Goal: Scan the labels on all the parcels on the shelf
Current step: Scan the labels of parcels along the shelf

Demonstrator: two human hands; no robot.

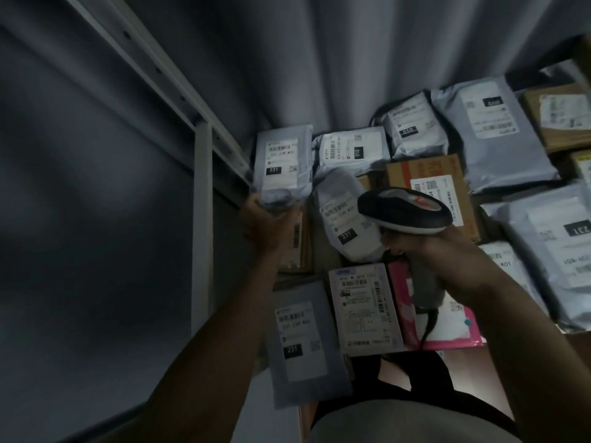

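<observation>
A grey plastic mailer bag with a white label marked 231 (283, 164) is gripped at its near edge by the left hand (265, 222), fingers curled round it, label facing up. A black-and-white handheld barcode scanner with a grey handle and black cable (403, 212) is held by the right hand (447, 260), fingers clamped round the handle, head positioned above a white rounded mailer bag (347, 219) also marked 231. Both are held over the shelf, where more labelled parcels are laid flat: grey mailer bags, a brown cardboard box (438, 187), a white flat box (364, 308), a pink mailer (441, 324). A white metal shelf frame (201, 193) is seen at left.
</observation>
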